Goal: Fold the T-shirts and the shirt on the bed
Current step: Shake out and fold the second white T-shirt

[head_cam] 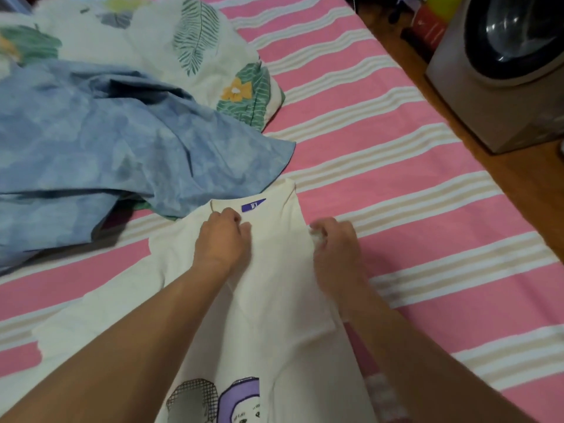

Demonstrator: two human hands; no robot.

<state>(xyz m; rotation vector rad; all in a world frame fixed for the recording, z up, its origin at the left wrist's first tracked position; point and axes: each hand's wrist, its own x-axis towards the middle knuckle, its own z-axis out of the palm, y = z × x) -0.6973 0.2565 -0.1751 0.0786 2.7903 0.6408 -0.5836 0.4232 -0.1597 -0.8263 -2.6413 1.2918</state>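
The bed point(381, 123), covered in a pink sheet with white and beige stripes, is filling most of the view and carrying all the laundry. A crumpled blue mottled cotton shirt point(91, 138) is lying unfolded at the far left, partly overlapping a white cloth printed with green leaves and a yellow flower point(195, 56) behind it. Nearer the person, a cream T-shirt with a purple and grey cartoon print point(274, 300) is lying flat along the bed, its collar pointing away and just touching the hem of the blue shirt. The person's left hand point(221, 242) is resting on the chest area just below the small purple neck label point(253, 204), its fingers curled and seemingly pinching the fabric, while the right hand point(334, 248) is gripping the right edge of the shirt near the shoulder, fingers closed on a bunch of cloth. Judging by this, the first lengthwise fold of the cream T-shirt is under way, with the right side seemingly being brought inward. The next move is likely calling for a matching fold on the left side, keeping the edges straight.
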